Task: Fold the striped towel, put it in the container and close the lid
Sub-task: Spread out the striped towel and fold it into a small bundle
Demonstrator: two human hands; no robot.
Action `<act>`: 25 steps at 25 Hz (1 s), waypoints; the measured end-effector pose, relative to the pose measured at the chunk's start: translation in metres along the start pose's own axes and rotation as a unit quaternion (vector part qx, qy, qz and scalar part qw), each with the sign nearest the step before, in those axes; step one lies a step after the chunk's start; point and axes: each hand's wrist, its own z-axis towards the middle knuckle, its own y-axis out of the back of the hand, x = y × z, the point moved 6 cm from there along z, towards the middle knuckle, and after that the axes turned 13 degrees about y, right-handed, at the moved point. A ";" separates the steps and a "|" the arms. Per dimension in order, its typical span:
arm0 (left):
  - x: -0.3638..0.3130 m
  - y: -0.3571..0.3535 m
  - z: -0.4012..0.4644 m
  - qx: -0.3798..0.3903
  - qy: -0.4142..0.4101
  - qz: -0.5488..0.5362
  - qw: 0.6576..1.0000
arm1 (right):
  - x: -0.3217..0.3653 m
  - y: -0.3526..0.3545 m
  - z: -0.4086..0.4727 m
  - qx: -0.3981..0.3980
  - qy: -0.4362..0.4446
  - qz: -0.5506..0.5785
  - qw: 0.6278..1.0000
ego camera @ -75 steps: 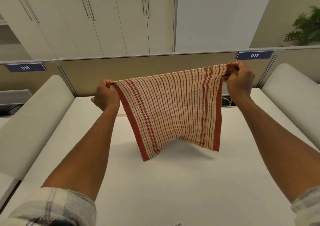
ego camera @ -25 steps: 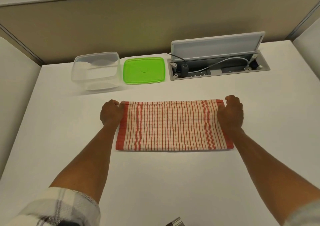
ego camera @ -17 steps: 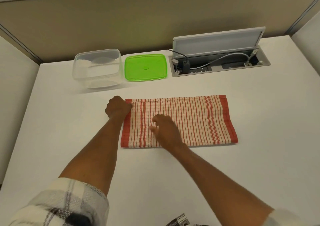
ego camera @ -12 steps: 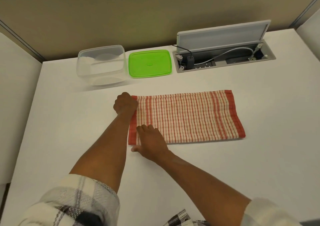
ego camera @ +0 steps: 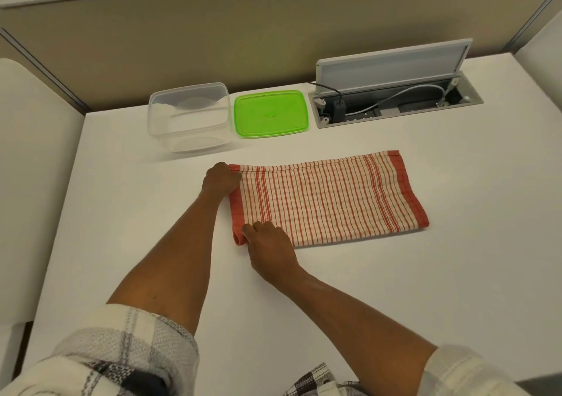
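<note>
The red-and-white striped towel (ego camera: 331,198) lies folded in a long rectangle on the white desk (ego camera: 395,289). My left hand (ego camera: 220,178) grips its far left corner. My right hand (ego camera: 269,248) has crossed over and pinches the near left corner, which curls up slightly. Behind the towel stands the clear plastic container (ego camera: 188,116), open and empty. Its green lid (ego camera: 270,113) lies flat on the desk just to the right of it.
An open cable hatch (ego camera: 395,101) with plugs and wires is set into the desk at the back right, its flap raised. A beige partition (ego camera: 213,37) closes off the back. White panels flank the desk on both sides.
The towel went from held up in the air to folded flat on the desk. My right hand left the right edge and crossed to the near left corner. The left hand stayed put.
</note>
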 end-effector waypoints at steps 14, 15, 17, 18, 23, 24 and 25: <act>-0.110 -0.009 -0.090 0.036 -0.124 -0.237 0.963 | -0.083 0.088 -0.070 -0.217 -0.226 0.280 0.908; -0.123 -0.016 -0.097 0.042 -0.132 -0.239 0.961 | -0.091 0.094 -0.078 -0.229 -0.238 0.285 0.900; -0.146 -0.031 -0.109 0.048 -0.143 -0.232 0.961 | -0.109 0.109 -0.093 -0.248 -0.262 0.293 0.885; -0.158 -0.039 -0.115 0.045 -0.148 -0.221 0.963 | -0.120 0.115 -0.101 -0.255 -0.276 0.296 0.878; -0.210 -0.087 -0.136 0.041 -0.163 -0.184 0.968 | -0.170 0.134 -0.137 -0.275 -0.331 0.323 0.843; -0.217 -0.097 -0.138 0.042 -0.167 -0.173 0.970 | -0.177 0.135 -0.143 -0.273 -0.338 0.330 0.838; -0.225 -0.110 -0.141 0.049 -0.168 -0.163 0.971 | -0.186 0.137 -0.150 -0.275 -0.347 0.337 0.831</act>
